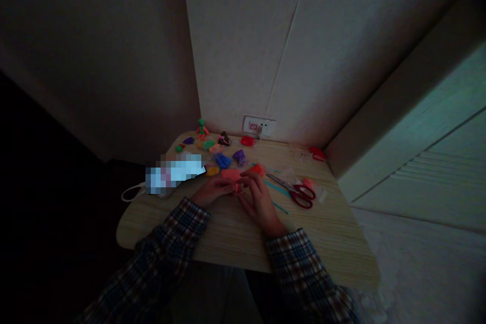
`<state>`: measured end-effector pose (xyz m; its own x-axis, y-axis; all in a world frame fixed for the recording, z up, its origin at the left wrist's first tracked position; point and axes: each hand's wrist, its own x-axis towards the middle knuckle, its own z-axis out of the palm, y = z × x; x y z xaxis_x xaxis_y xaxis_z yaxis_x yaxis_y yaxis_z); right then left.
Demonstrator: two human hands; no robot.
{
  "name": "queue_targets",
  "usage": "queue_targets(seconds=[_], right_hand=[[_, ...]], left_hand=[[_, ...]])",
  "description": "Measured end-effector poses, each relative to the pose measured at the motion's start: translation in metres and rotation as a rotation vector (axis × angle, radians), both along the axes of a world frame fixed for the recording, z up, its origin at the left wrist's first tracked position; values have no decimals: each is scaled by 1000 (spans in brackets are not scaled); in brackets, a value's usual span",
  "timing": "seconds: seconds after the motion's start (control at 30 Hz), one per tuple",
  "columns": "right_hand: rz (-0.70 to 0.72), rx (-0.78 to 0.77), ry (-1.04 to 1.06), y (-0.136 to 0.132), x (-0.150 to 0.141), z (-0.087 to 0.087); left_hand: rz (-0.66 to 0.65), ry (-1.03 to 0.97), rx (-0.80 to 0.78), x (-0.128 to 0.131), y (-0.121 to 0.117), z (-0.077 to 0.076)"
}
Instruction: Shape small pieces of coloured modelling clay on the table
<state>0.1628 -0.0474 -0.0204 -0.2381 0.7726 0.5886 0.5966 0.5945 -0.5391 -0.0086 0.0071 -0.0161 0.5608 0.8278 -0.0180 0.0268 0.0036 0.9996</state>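
My left hand [211, 191] and my right hand [259, 201] meet over the middle of a small wooden table [228, 243]. Between their fingertips they pinch a pink-red lump of modelling clay [232, 175]. Both hands have their fingers curled round it. Both sleeves are plaid. The room is dim, so the fine shape of the clay is hard to make out.
Red-handled scissors [299, 193] lie right of my hands. Several coloured clay pieces, blue [223, 160], purple [239, 156], red [247, 140], and a small green figure [201, 127], sit toward the back. A lit phone [174, 174] lies left. A wall socket [259, 125] sits behind.
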Motion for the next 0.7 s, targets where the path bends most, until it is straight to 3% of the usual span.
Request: queue_targets(seconds=[0.7], right_hand=[[18,31,49,-1,-3,3]], left_hand=[[82,-52,79,1,0,3]])
